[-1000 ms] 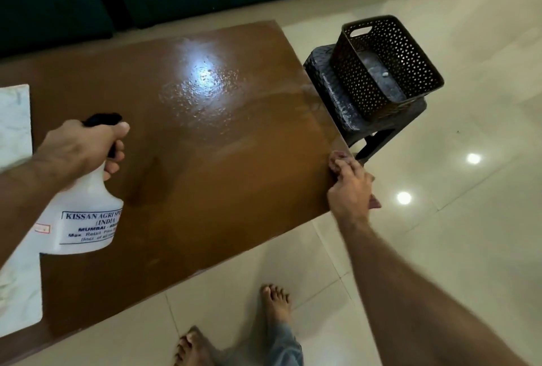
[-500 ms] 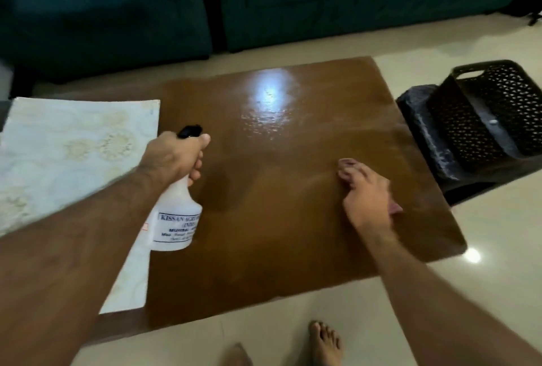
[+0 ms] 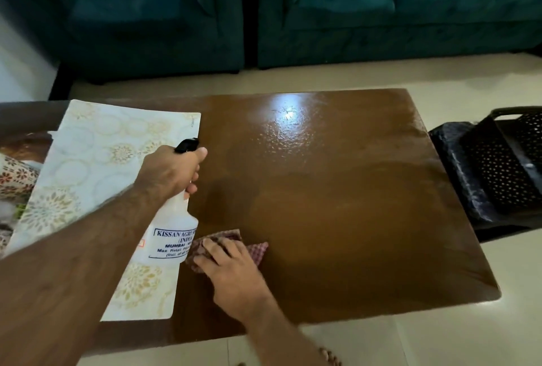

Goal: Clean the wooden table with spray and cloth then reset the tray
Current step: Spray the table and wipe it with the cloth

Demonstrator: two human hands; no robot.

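The brown wooden table (image 3: 337,213) fills the middle of the head view, its surface glossy and wet in patches. My left hand (image 3: 171,170) grips the neck of a white spray bottle (image 3: 173,235) with a black nozzle, held above the table's left half. My right hand (image 3: 231,266) presses flat on a red checked cloth (image 3: 258,249) lying on the table just right of the bottle. A pale patterned mat (image 3: 96,178) covers the table's left part.
A black perforated basket (image 3: 504,166) sits on a dark stool (image 3: 457,172) off the table's right edge. A dark green sofa (image 3: 293,7) runs along the far side. Patterned items (image 3: 14,178) lie at the far left. Pale floor tiles surround the table.
My right hand has slid the cloth from the table's right edge leftward across the surface to beside the bottle. The view has swung left, and the bottle stays gripped in my left hand.
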